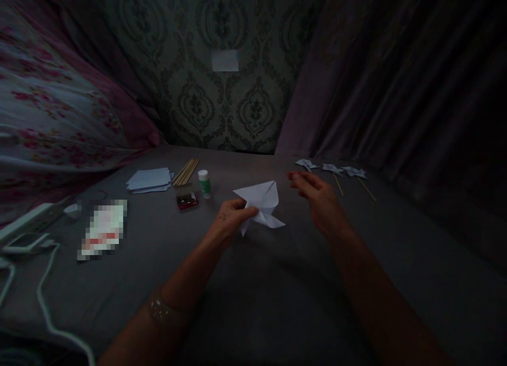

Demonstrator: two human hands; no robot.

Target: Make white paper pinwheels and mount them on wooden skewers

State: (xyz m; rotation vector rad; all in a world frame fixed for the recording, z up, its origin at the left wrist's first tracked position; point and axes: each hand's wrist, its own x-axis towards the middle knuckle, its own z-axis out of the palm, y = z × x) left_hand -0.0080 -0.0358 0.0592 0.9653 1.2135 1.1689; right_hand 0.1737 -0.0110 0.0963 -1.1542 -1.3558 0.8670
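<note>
My left hand [233, 215] pinches a white paper pinwheel [263, 199] near its middle, thumb on top. Its pointed blades stick out to several sides, and a thin dark line crosses the upper blade. Off to the right of the pinwheel, apart from it, my right hand [315, 194] is raised with thumb and fingertips drawn together. Whatever those fingertips hold, if anything, is too small and dark to make out. Beyond the left hand stand a glue stick [205, 184] with a white cap and a small open box [187, 200] of tiny metal pieces.
A stack of white paper [149, 180] and several wooden sticks [186, 171] lie at the back left. Finished pinwheels [331, 169], some on sticks, rest at the back right. A pixelated packet [103, 230], a power strip [29, 221] and a white cable [45, 297] occupy the left.
</note>
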